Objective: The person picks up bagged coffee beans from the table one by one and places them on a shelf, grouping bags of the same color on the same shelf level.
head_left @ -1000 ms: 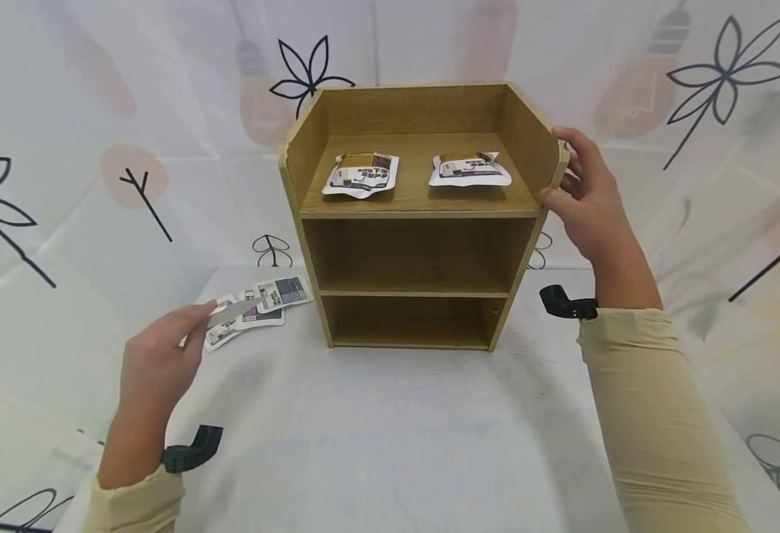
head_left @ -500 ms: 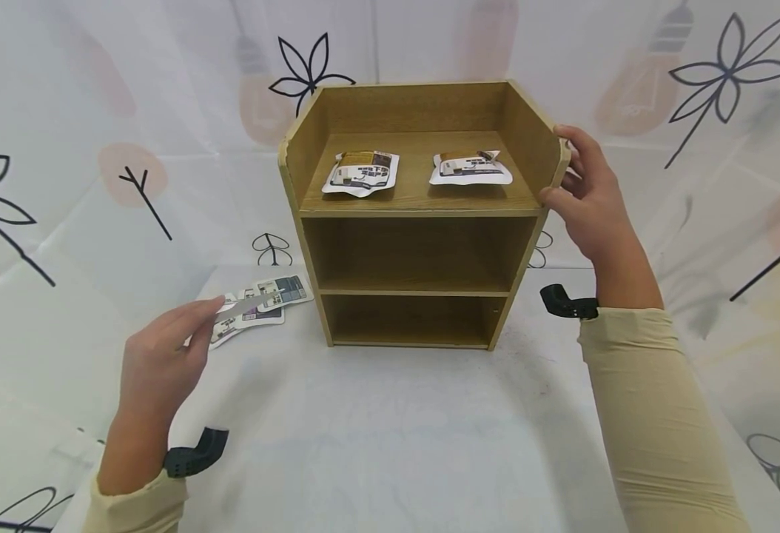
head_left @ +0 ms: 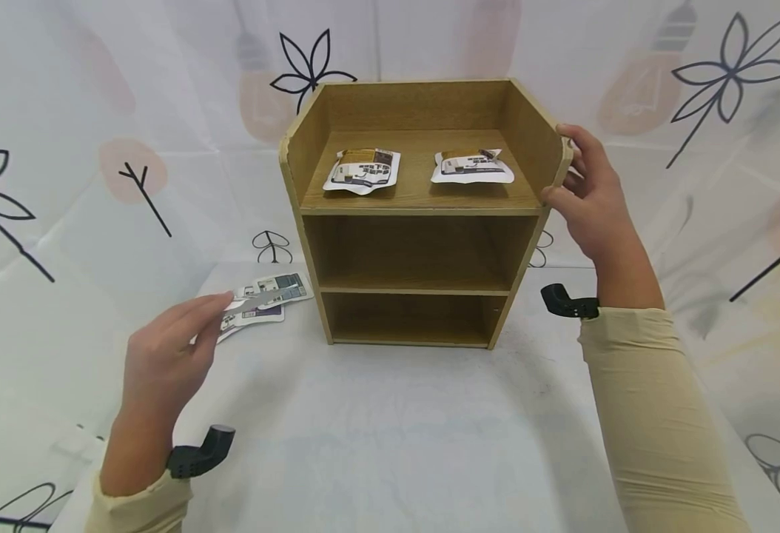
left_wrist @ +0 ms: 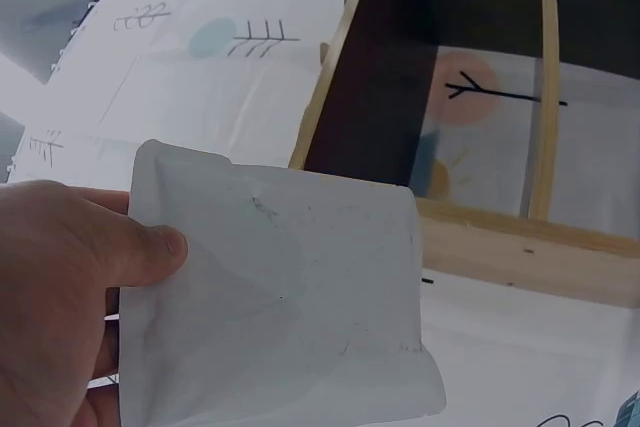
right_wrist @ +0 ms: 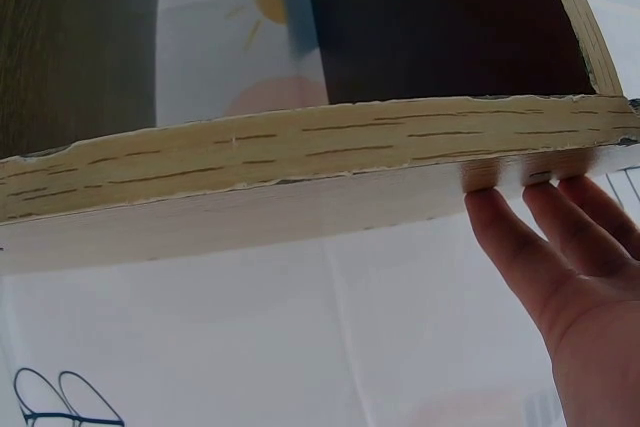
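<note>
My left hand [head_left: 166,359] pinches a flat white pouch [left_wrist: 285,297] by one edge, its thumb on the plain side. In the head view that pouch appears nearly edge-on, above several printed pouches [head_left: 293,281] lying on the table left of a small wooden shelf [head_left: 423,212]. My right hand [head_left: 593,196] holds the shelf's right side panel near the top, thumb at the front edge. Its fingertips [right_wrist: 482,202] rest against the panel's outer face in the right wrist view. Two puffy printed pouches, a left one [head_left: 362,172] and a right one [head_left: 473,167], lie on the top level.
Below the top level the shelf has a middle compartment [head_left: 417,252] and a low bottom one [head_left: 410,318], neither with anything visible inside. It stands on a white-covered table [head_left: 390,429]. Behind hangs a white cloth backdrop [head_left: 197,89] with leaf drawings.
My left hand has moved slightly right and forward with the pouch, over the pouches on the table. My right hand keeps its place on the shelf.
</note>
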The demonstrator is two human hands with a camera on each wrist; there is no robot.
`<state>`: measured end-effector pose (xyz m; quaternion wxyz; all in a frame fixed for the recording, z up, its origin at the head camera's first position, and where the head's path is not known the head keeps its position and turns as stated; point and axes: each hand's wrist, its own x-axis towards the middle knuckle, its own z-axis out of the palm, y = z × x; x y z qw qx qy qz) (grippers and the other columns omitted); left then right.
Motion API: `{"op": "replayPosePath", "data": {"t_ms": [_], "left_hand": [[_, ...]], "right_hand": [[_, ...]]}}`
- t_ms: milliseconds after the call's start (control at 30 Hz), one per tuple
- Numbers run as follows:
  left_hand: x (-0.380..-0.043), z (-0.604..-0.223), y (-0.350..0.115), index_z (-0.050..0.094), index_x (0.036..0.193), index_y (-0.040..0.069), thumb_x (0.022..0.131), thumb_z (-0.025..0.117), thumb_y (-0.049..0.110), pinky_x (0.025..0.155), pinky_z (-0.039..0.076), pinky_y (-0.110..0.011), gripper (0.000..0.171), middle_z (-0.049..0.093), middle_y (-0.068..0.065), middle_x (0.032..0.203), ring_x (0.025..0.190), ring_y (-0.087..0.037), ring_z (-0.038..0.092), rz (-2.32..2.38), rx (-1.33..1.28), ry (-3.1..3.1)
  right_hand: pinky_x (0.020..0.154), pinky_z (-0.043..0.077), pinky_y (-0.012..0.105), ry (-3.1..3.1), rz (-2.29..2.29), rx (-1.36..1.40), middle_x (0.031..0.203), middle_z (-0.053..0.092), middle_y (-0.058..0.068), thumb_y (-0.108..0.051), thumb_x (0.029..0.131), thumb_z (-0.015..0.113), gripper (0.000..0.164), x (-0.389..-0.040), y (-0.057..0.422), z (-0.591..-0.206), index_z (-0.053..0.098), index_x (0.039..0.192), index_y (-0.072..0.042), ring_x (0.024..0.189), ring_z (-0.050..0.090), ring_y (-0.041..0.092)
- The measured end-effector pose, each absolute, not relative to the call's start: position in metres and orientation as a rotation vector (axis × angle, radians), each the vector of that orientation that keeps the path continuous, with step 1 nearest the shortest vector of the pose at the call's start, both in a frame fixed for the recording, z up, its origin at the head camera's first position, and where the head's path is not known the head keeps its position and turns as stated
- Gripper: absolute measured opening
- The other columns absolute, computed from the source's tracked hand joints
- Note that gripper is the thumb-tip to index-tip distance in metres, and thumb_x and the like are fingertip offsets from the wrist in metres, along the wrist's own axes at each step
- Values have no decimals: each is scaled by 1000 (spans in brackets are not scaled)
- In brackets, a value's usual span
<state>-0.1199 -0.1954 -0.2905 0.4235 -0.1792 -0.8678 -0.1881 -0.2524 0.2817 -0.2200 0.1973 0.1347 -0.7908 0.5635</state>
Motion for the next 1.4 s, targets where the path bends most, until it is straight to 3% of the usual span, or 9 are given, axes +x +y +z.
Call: {"op": "replayPosePath", "data": {"t_ms": [433, 533, 633, 733, 967, 1400], "left_hand": [[-126, -291, -178, 76, 106, 8, 75, 71, -12, 97, 39, -4, 37, 76, -12, 95, 86, -28, 72, -524, -621, -2018], [-129, -294, -172, 76, 105, 8, 75, 72, -11, 95, 47, -12, 36, 76, -12, 94, 85, -28, 72, -520, -655, -2004], [-131, -297, -165, 76, 106, 7, 75, 72, -10, 86, 55, -28, 35, 76, -12, 94, 84, -27, 72, -525, -680, -2013], [-133, -299, -159, 75, 106, 7, 76, 71, -10, 76, 57, -40, 35, 76, -11, 94, 83, -26, 72, -537, -691, -2022], [-139, -306, -149, 75, 105, 4, 79, 69, -9, 77, 57, -41, 29, 76, -13, 95, 85, -27, 73, -588, -698, -2040], [-157, -317, -132, 75, 106, 4, 81, 70, -6, 77, 59, -40, 27, 75, -13, 100, 90, -27, 74, -606, -710, -2014]], "right_hand": [[104, 44, 38, -2179, 1629, 390, 144, 40, 8, 3, 85, 49, 72, -253, 282, -221, 39, 142, -39, 130, 46, 27], [105, 43, 38, -2178, 1630, 386, 145, 40, 8, 3, 86, 49, 72, -253, 282, -221, 38, 142, -40, 131, 46, 27], [109, 41, 43, -2197, 1611, 369, 147, 39, 10, 2, 86, 48, 72, -253, 282, -220, 37, 143, -41, 133, 45, 28], [112, 38, 49, -2227, 1580, 351, 150, 36, 10, 0, 87, 47, 72, -253, 282, -220, 34, 144, -42, 136, 43, 30], [109, 41, 45, -2200, 1607, 370, 148, 38, 10, 2, 87, 48, 72, -253, 282, -221, 37, 143, -41, 132, 45, 28], [111, 38, 49, -2227, 1571, 355, 151, 37, 11, -1, 88, 48, 71, -251, 281, -220, 34, 144, -42, 135, 43, 31]]}}
